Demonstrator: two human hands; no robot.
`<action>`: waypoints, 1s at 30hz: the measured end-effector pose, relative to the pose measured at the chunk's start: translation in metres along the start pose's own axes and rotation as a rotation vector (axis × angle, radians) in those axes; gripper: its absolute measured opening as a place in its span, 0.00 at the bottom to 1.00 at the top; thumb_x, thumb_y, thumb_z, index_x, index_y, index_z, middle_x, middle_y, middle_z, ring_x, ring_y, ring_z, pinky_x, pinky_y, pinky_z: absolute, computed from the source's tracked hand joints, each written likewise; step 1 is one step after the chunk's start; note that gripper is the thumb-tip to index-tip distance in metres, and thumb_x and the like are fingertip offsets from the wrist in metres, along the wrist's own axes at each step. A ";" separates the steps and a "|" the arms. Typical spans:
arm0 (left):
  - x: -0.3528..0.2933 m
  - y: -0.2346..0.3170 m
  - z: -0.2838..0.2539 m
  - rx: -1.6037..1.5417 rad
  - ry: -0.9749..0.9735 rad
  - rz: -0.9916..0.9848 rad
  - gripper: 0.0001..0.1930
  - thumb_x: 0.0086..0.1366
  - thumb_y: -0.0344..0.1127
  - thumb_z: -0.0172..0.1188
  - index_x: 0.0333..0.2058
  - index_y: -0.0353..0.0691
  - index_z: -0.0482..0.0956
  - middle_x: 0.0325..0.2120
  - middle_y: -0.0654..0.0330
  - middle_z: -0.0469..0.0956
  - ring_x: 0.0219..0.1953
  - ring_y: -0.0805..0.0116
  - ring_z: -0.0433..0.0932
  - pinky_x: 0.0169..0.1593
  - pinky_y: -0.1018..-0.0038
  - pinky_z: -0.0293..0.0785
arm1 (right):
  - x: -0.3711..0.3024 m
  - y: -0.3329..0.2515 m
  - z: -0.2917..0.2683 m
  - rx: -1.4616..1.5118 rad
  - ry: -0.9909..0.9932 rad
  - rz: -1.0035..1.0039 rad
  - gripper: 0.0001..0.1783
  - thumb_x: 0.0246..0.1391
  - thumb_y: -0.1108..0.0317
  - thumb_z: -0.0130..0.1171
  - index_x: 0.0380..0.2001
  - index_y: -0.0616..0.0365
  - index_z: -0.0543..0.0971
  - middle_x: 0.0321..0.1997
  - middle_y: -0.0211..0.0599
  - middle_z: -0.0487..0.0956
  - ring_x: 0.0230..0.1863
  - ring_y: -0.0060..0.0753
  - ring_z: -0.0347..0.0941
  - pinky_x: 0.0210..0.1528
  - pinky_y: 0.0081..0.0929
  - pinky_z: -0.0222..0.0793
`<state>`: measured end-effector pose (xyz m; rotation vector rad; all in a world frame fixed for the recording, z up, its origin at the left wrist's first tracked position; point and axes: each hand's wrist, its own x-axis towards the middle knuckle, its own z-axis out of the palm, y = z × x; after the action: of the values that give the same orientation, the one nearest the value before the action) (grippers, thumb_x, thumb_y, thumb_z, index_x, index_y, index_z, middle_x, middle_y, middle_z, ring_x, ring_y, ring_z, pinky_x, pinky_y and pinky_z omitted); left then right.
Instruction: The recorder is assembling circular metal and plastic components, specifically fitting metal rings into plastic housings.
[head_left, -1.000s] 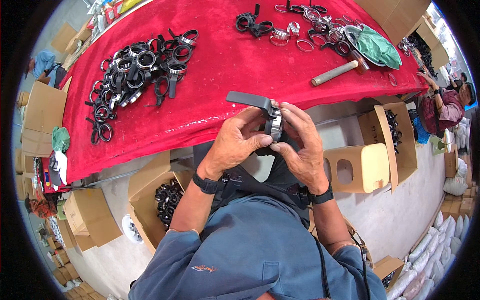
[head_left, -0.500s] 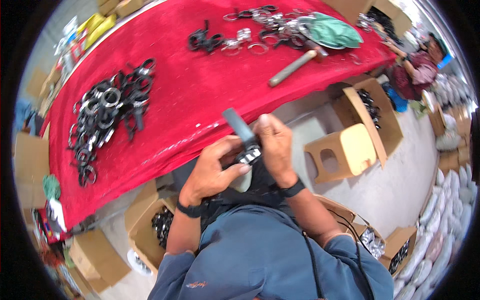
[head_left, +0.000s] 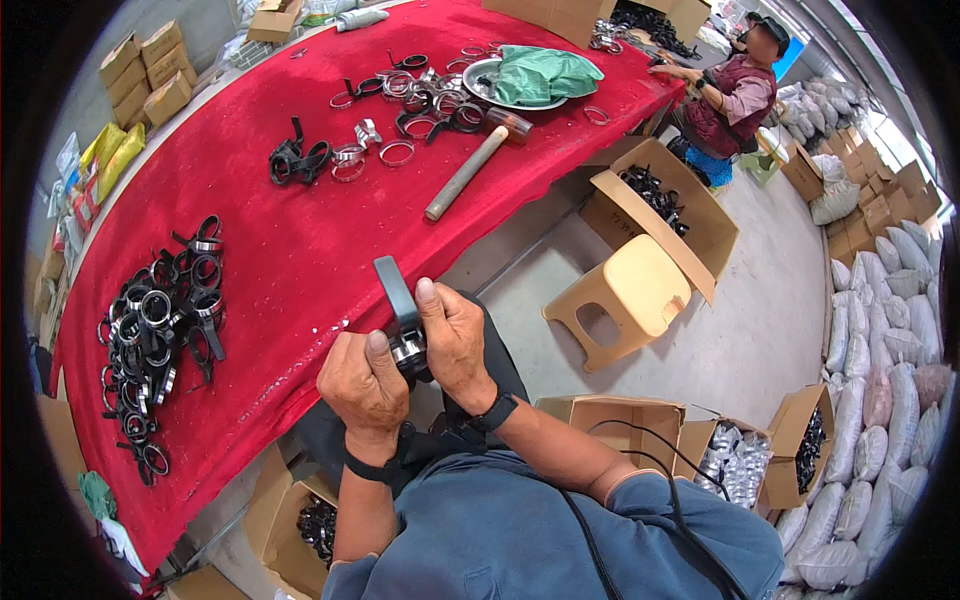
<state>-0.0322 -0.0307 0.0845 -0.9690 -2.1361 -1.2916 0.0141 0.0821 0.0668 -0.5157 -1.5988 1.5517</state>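
Since half a second ago the two hands have drawn closer together around the part, and the dark strap that leaned left now stands nearly upright above them. The left hand (head_left: 365, 385) is clenched around the lower side of a black clamp (head_left: 403, 318) with a shiny metal ring at its base, thumb pressed up against the ring. The right hand (head_left: 455, 340) grasps the same clamp from the other side, its thumb laid along the strap. The clamp sits between both hands, just off the near edge of the red table (head_left: 290, 260).

Left of the left hand, well apart, a pile of finished black clamps (head_left: 160, 340) lies on the red cloth. Beyond the hands a wooden-handled mallet (head_left: 470, 165) lies slanted, and farther off are loose metal rings (head_left: 375, 153) and a metal dish holding a green bag (head_left: 545, 75). Right of the right hand stands a tan plastic stool (head_left: 625, 300) beside an open carton of black parts (head_left: 665, 205). Far beyond, another person (head_left: 735, 85) sits at the table's end. Below the left hand another carton (head_left: 315, 520) holds dark parts.
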 end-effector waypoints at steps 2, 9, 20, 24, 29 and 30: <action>-0.001 0.002 0.001 0.036 -0.045 0.033 0.23 0.81 0.38 0.52 0.23 0.35 0.71 0.18 0.52 0.66 0.20 0.48 0.69 0.25 0.56 0.62 | 0.001 0.001 -0.005 0.002 0.000 0.030 0.33 0.78 0.48 0.54 0.21 0.61 0.73 0.16 0.29 0.67 0.23 0.18 0.60 0.24 0.31 0.58; -0.007 -0.002 0.014 -0.015 -0.041 0.070 0.23 0.80 0.35 0.52 0.21 0.36 0.69 0.16 0.52 0.65 0.18 0.48 0.68 0.24 0.56 0.60 | 0.006 0.004 -0.007 0.007 0.027 0.085 0.36 0.77 0.45 0.53 0.18 0.62 0.71 0.15 0.28 0.65 0.22 0.18 0.59 0.24 0.33 0.57; 0.001 0.000 0.023 -0.082 0.000 0.033 0.21 0.78 0.29 0.54 0.21 0.33 0.72 0.16 0.47 0.66 0.18 0.46 0.68 0.25 0.54 0.58 | 0.016 0.021 -0.004 0.041 0.040 0.214 0.36 0.78 0.46 0.52 0.17 0.61 0.74 0.15 0.32 0.68 0.22 0.21 0.61 0.24 0.38 0.59; 0.004 -0.006 0.029 -0.080 -0.128 0.004 0.17 0.75 0.36 0.61 0.25 0.38 0.75 0.20 0.51 0.71 0.22 0.46 0.74 0.26 0.54 0.67 | 0.023 0.039 -0.012 0.047 0.109 0.264 0.37 0.78 0.44 0.50 0.16 0.58 0.73 0.14 0.28 0.69 0.16 0.23 0.62 0.19 0.35 0.58; -0.001 -0.005 0.007 -0.300 -0.337 -0.186 0.13 0.74 0.39 0.64 0.42 0.32 0.84 0.33 0.44 0.81 0.37 0.40 0.82 0.40 0.56 0.77 | 0.026 0.041 -0.013 0.242 0.157 0.391 0.34 0.77 0.40 0.50 0.18 0.50 0.68 0.16 0.23 0.66 0.13 0.19 0.62 0.14 0.23 0.56; -0.005 -0.011 0.001 -0.280 -0.387 -0.212 0.13 0.72 0.37 0.67 0.45 0.31 0.84 0.36 0.43 0.82 0.39 0.41 0.83 0.42 0.57 0.78 | 0.025 0.045 -0.020 0.217 0.041 0.412 0.35 0.78 0.39 0.48 0.22 0.53 0.72 0.20 0.27 0.71 0.19 0.21 0.68 0.20 0.24 0.63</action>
<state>-0.0379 -0.0345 0.0744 -1.2138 -2.4443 -1.6521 0.0040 0.1208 0.0290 -0.7851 -1.3251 1.9771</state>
